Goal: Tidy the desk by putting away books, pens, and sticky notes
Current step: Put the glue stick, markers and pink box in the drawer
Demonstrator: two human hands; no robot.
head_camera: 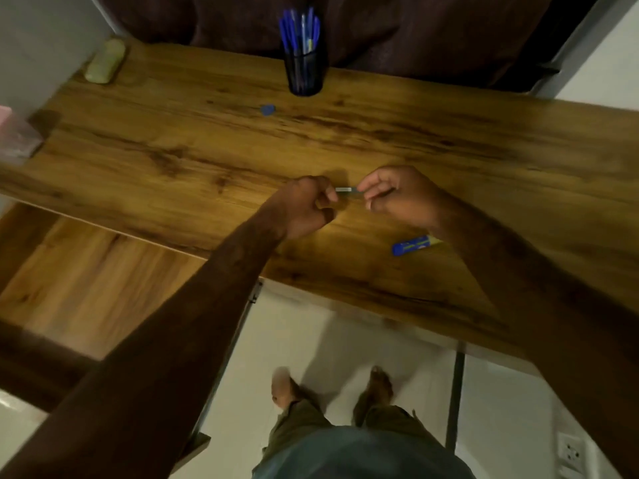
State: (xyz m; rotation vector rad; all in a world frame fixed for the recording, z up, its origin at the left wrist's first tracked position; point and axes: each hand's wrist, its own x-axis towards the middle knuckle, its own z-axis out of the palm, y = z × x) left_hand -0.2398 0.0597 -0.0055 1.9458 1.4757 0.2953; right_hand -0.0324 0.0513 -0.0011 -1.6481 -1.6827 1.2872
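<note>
The wooden desk (173, 157) ran across the head view, its near edge angling down to the right. At the far edge, about mid-length, stood a black mesh pen holder (304, 72) full of blue pens (300, 29). At the far left corner lay a pale green case (105, 61); a pink block (15, 134), maybe sticky notes, sat at the left end, too blurred to be sure. A small blue cap-like piece (267, 109) lay just in front of the holder, apart from it.

Near the front edge, right of centre, lay a blue and yellow stick-shaped item (413, 244), its right end hidden under the right forearm; couldn't tell if marker or glue.

Both hands met over the desk's middle, towards the near side. The left hand (306, 210) was curled into a fist, fingers pinching one end of a thin pen (344, 190). The right hand (394, 195) had fingers bent in, pinching the other end. Only a short pale stretch showed between the two grips.

Key relation: the pen's long axis ran left-right, roughly parallel to the near edge, spanning hand to hand. The holder lay straight beyond, slightly left. The left hand looked slightly nearer to it. Probably capping or closing the pen before dropping it in.
</note>
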